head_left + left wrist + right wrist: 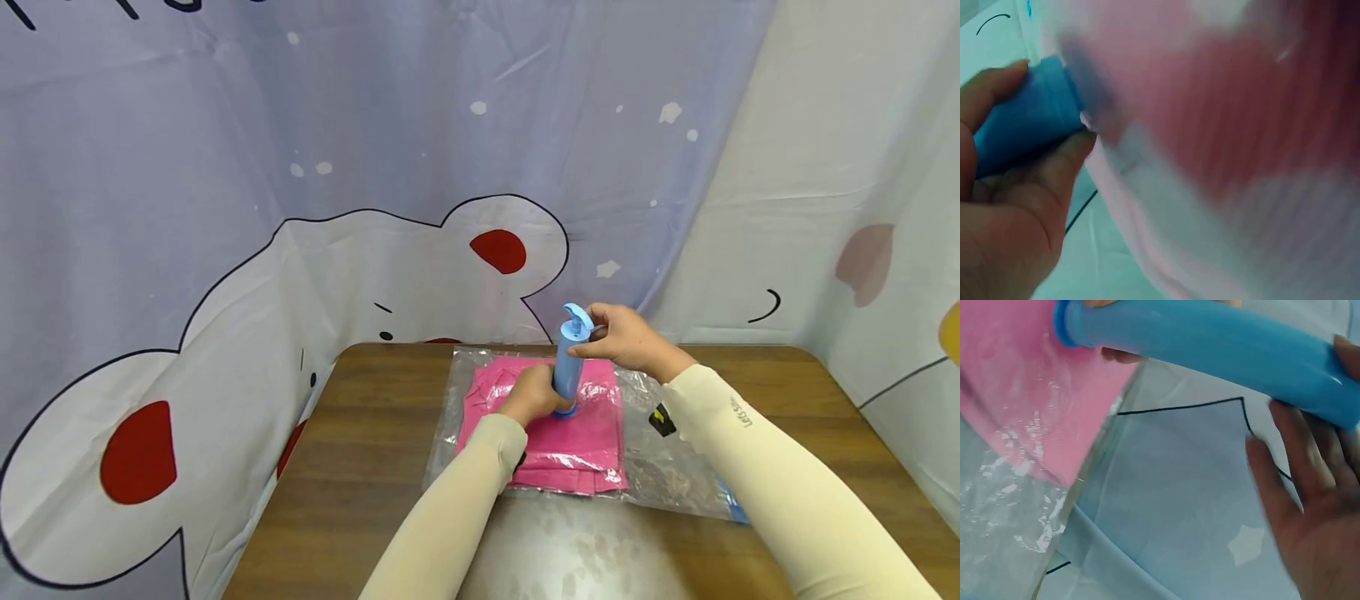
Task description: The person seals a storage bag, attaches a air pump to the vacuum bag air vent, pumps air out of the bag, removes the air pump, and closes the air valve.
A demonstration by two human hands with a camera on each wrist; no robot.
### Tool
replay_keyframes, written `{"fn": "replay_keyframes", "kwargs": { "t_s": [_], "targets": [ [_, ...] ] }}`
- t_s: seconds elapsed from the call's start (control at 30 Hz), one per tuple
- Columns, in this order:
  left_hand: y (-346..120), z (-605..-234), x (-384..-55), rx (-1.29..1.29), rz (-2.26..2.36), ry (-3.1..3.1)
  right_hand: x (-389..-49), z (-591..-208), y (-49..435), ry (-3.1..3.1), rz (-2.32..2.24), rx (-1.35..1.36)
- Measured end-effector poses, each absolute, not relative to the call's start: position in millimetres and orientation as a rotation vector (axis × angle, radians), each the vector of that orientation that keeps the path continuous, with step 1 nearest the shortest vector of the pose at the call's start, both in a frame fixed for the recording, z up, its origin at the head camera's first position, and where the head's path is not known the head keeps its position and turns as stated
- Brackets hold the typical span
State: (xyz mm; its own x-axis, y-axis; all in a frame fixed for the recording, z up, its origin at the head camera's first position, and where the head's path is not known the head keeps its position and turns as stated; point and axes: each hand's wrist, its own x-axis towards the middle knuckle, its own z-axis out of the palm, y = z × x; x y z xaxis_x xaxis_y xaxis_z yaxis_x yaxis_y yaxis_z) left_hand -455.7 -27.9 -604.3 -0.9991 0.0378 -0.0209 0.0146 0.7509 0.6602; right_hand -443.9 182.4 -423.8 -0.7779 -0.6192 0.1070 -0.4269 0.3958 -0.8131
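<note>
A blue hand pump [571, 367] stands nearly upright over a clear plastic bag [660, 467] with folded pink cloth [577, 450] inside. My left hand [534, 395] grips the pump's lower end, close over the bag. At the upper end, my right hand [626, 340] holds the barrel between thumb and fingers, just beside the light blue handle [577, 317]. The left wrist view shows thumb and fingers round the blue barrel [1029, 115]. In the right wrist view, the pump [1222, 347] spans between both hands, its base against the bag over the pink cloth.
The bag lies on a brown wooden table [360, 467], reaching toward its back edge. Its blue-edged end [735, 504] extends right under my right forearm. A printed curtain [420, 125] hangs close behind the table.
</note>
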Motion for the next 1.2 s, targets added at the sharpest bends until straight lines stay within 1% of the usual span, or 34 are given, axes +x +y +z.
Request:
{"fn": "replay_keyframes", "kwargs": {
  "t_s": [0.13, 0.3, 0.37, 0.43, 0.6, 0.77, 0.87, 0.9, 1.0, 1.2],
  "targets": [
    [-23.9, -605.1, -439.1, 0.058, 1.087, 3.03, -438.1, -431.4, 176.3, 2.63, -1.257, -0.854],
    [-1.0, -547.6, -394.8, 0.048, 1.24, 3.113, -429.7, -438.3, 172.0, 2.767, -1.225, -0.759],
    [4.5, -527.2, -382.5, 0.044, 1.259, 3.137, -428.2, -439.7, 170.8, 2.794, -1.228, -0.751],
    [0.7, -543.4, -394.4, 0.08, 1.231, 3.199, -427.1, -440.1, 170.0, 2.801, -1.224, -0.757],
    [-12.7, -594.6, -440.1, 0.142, 1.216, 3.183, -424.8, -438.6, 173.5, 2.63, -1.243, -0.78],
    [-11.0, -570.8, -431.1, 0.141, 1.307, 3.017, -429.7, -433.1, 182.1, 2.212, -1.427, -0.815],
    [-11.2, -562.1, -428.9, 0.108, 1.311, 2.962, -437.9, -427.6, 185.5, 2.098, -1.498, -0.864],
    [-14.7, -565.4, -434.6, 0.105, 1.322, 2.93, -440.5, -425.5, 186.2, 2.091, -1.502, -0.88],
    [-16.1, -569.5, -438.5, 0.072, 1.29, 2.923, -446.4, -422.4, 187.6, 2.105, -1.487, -0.896],
    [-20.4, -568.1, -428.4, 0.13, 1.285, 2.913, -444.7, -424.4, 185.4, 2.19, -1.434, -0.894]
  ]
}}
